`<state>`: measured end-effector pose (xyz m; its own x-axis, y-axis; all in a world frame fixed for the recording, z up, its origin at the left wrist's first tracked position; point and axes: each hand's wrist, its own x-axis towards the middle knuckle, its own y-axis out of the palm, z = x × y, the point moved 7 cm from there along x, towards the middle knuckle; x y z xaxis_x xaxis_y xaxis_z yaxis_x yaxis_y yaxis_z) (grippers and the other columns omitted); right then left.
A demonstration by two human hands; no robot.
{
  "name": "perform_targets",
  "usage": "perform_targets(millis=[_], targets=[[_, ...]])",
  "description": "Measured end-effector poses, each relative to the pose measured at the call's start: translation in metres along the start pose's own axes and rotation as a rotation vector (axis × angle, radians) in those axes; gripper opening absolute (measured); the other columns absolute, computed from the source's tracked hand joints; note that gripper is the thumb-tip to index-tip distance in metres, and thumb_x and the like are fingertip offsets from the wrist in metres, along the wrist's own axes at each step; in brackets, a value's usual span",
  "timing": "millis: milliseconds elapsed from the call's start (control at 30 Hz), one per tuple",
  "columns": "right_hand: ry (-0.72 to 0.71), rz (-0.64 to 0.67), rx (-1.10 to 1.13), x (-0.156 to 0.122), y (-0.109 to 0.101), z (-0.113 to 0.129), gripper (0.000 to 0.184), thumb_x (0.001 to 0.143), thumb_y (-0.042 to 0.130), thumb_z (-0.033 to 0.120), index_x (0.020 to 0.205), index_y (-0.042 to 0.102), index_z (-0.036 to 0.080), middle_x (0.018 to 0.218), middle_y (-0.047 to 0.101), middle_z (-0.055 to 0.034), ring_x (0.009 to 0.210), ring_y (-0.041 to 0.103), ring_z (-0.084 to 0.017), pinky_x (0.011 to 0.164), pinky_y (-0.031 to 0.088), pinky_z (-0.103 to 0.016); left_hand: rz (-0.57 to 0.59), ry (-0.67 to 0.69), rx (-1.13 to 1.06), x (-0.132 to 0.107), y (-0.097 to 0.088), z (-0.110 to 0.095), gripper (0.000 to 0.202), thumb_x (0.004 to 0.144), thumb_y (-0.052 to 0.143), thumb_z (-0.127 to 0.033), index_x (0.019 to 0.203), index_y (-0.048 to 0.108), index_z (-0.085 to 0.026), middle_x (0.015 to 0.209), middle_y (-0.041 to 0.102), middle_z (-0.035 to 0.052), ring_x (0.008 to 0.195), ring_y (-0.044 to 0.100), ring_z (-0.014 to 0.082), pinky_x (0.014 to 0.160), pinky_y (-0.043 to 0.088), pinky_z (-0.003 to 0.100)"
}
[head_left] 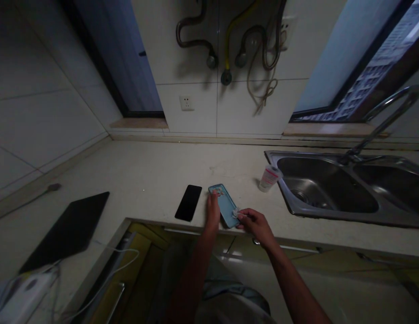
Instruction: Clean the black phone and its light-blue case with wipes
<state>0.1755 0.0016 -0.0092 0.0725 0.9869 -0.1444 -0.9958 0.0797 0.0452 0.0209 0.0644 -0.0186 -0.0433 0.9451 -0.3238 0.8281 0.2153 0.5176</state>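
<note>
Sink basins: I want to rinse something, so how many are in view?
2. The left basin is nearer the plastic cup; the right basin lies beside it, towards the picture's right edge. No others show.

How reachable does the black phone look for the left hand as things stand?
Probably yes: the black phone lies on the counter beside the left hand, nothing visible between them. That hand holds the blue case, though, so it may need to let go.
</note>
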Motion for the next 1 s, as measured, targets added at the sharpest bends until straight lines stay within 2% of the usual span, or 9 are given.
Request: perform_targets(millis=[100,200,333,433,567,733,833,933,1000], targets=[[-0.04,-0.118,0.021,0.009,-0.01,-0.001,0.045,0.063,0.08,0.058,0.079,0.072,0.017,0.072,0.073,-0.0051,0.062,0.07,-0.021,0.058,0.058,-0.033,-0.068,0.2,0.261,-0.003,-0.012,-0.02,0.046,0.071,0.078,-0.042,0.108,0.061,-0.021,0.103,0.066,0.0081,0.088,0.063,0.0215,0.08,0.048,0.032],[-0.135,-0.198,-0.121,0.016,-0.022,0.006,0.045,0.067,0.076,0.061,0.079,0.072,0.017,0.07,0.073,-0.0053,0.064,0.068,-0.022,0.063,0.058,-0.036,-0.128,0.442,0.616,-0.012,-0.025,-0.052,0.047,0.074,0.074,-0.035,0.117,0.06,-0.022,0.121,0.06,0.0135,0.093,0.061,0.0239,0.091,0.046,0.039],[-0.312,-0.202,-0.394,0.02,-0.028,0.023,0.036,0.079,0.067,0.053,0.083,0.075,0.019,0.095,0.075,-0.0109,0.089,0.07,-0.028,0.085,0.054,-0.046,-0.206,0.73,1.208,-0.02,-0.037,-0.091,0.044,0.082,0.063,-0.031,0.124,0.058,-0.017,0.129,0.056,0.0209,0.125,0.048,0.0359,0.109,0.033,0.05],[-0.426,-0.201,-0.506,0.019,-0.028,0.036,0.029,0.082,0.065,0.047,0.084,0.077,0.02,0.124,0.068,-0.0153,0.118,0.061,-0.033,0.103,0.043,-0.052,-0.327,0.632,1.598,-0.014,-0.053,-0.104,0.057,0.083,0.061,-0.038,0.131,0.051,-0.01,0.131,0.054,0.0269,0.127,0.045,0.0418,0.101,0.037,0.055],[-0.445,-0.191,-0.397,0.017,-0.03,0.043,0.031,0.083,0.064,0.048,0.088,0.076,0.02,0.119,0.07,-0.0141,0.111,0.064,-0.029,0.1,0.047,-0.047,-0.323,0.437,1.866,-0.007,-0.061,-0.111,0.064,0.084,0.06,-0.051,0.131,0.049,-0.009,0.118,0.061,0.0254,0.113,0.055,0.0398,0.088,0.044,0.049],[-0.322,-0.178,-0.276,0.011,-0.034,0.032,0.04,0.082,0.065,0.055,0.091,0.075,0.017,0.088,0.076,-0.0095,0.081,0.069,-0.024,0.076,0.054,-0.035,-0.275,0.257,1.821,0.005,-0.065,-0.118,0.064,0.073,0.069,-0.053,0.121,0.053,-0.014,0.115,0.062,0.0214,0.11,0.059,0.0362,0.083,0.046,0.04],[-0.288,-0.156,-0.283,0.006,-0.035,0.023,0.043,0.079,0.067,0.057,0.089,0.075,0.016,0.083,0.076,-0.0088,0.075,0.068,-0.023,0.069,0.053,-0.033,-0.241,0.244,1.676,0.01,-0.067,-0.12,0.058,0.069,0.073,-0.043,0.117,0.053,-0.016,0.112,0.064,0.0187,0.104,0.063,0.0323,0.081,0.047,0.037],[-0.282,-0.126,-0.288,0.003,-0.034,0.018,0.041,0.079,0.068,0.057,0.088,0.075,0.017,0.082,0.077,-0.0083,0.074,0.068,-0.023,0.067,0.053,-0.032,-0.235,0.325,1.402,0.01,-0.069,-0.12,0.064,0.063,0.078,-0.035,0.119,0.052,-0.018,0.11,0.067,0.0148,0.102,0.065,0.03,0.083,0.048,0.037],[-0.284,-0.123,-0.271,0.003,-0.034,0.018,0.041,0.078,0.069,0.056,0.088,0.076,0.017,0.084,0.077,-0.0084,0.075,0.068,-0.023,0.069,0.053,-0.033,-0.19,0.282,1.051,0.012,-0.074,-0.112,0.068,0.058,0.084,-0.035,0.117,0.053,-0.019,0.105,0.069,0.0113,0.096,0.066,0.0271,0.079,0.05,0.035]])
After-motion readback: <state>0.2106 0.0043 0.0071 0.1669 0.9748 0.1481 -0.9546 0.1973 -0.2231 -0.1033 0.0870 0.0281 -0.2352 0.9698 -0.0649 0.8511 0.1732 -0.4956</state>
